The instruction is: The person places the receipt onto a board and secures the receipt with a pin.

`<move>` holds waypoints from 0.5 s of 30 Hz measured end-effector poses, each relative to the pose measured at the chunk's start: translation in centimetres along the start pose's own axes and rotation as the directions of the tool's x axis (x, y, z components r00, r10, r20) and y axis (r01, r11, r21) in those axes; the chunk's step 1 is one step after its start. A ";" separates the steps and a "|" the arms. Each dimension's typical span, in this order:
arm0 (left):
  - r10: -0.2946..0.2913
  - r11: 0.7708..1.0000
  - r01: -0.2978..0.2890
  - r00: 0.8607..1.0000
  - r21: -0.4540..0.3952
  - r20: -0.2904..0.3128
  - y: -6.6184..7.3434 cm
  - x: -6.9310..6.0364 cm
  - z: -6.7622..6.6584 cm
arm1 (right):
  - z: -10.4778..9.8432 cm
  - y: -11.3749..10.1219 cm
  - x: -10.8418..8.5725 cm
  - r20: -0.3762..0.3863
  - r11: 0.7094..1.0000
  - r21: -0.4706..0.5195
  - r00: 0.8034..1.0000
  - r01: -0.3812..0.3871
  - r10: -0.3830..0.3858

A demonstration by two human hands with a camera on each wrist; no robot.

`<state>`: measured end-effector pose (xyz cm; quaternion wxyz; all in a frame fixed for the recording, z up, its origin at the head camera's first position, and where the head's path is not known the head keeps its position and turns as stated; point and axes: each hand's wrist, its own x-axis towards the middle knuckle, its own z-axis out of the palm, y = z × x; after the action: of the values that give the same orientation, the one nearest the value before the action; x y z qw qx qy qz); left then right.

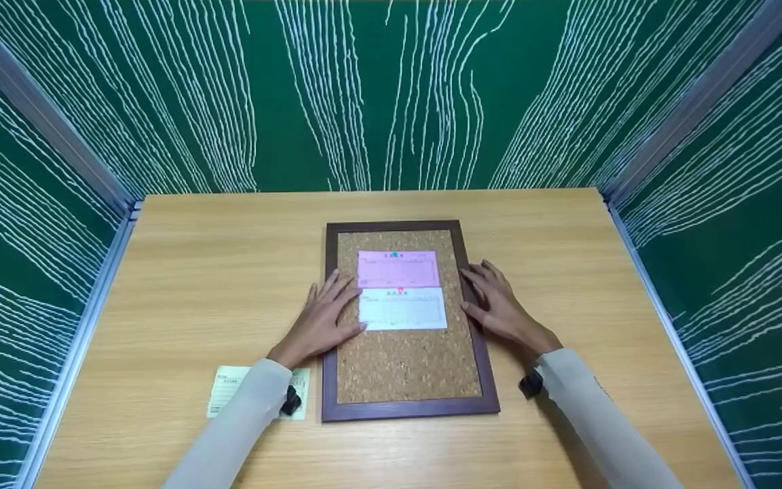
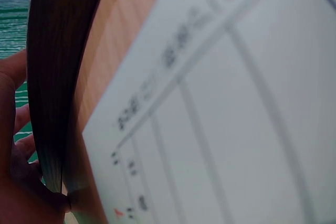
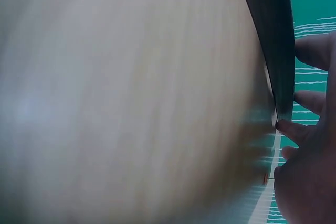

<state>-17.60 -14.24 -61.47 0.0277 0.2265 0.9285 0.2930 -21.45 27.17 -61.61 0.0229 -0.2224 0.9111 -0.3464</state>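
The left edge of a light wood-grained desk (image 1: 180, 272) is being bordered by a dark green panel with wavy white lines (image 1: 17, 285). Toward the desk's front left corner, a pale green printed paper slip (image 1: 226, 394) is being partly covered by a light grey left sleeve (image 1: 235, 424). Just right of it, midway between the desk's left and right edges, a rectangular cork board with a dark brown frame (image 1: 404, 367) is being flanked by two hands, which are being set well apart. The board's left edge is being covered by the left hand (image 1: 323, 319), its fingers being spread. By its thumb tip, the lower left corner of a white printed paper slip (image 1: 403, 310) is being touched. This slip is being fixed at its top edge by a small red pin (image 1: 400, 290); directly above it, a pink printed paper slip (image 1: 398, 272) is being fixed by a small green pin (image 1: 395, 255). The board's right edge is being touched by the fingers and thumb of the right hand (image 1: 503, 309), these being loosely extended, clear of both slips.
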 end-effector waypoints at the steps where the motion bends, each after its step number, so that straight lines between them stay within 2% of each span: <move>1: 0.002 1.000 -0.002 1.000 0.000 -0.001 0.0 0.0 0.0 | 0.0 0.0 0.0 0.002 1.000 -0.002 1.000 0.002 -0.002; 9: 0.005 1.000 -0.005 1.000 0.003 0.004 0.1 0.1 0.0 | 0.0 0.0 -0.2 0.010 1.000 -0.013 1.000 -0.008 0.008; 15: -0.002 1.000 0.001 1.000 0.012 0.022 0.1 0.1 -0.1 | 0.0 0.0 -0.2 0.004 1.000 -0.006 1.000 0.019 -0.019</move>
<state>-17.66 -14.18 -61.34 0.0368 0.2292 0.9301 0.2847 -21.32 27.24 -61.62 0.0205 -0.2318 0.9098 -0.3436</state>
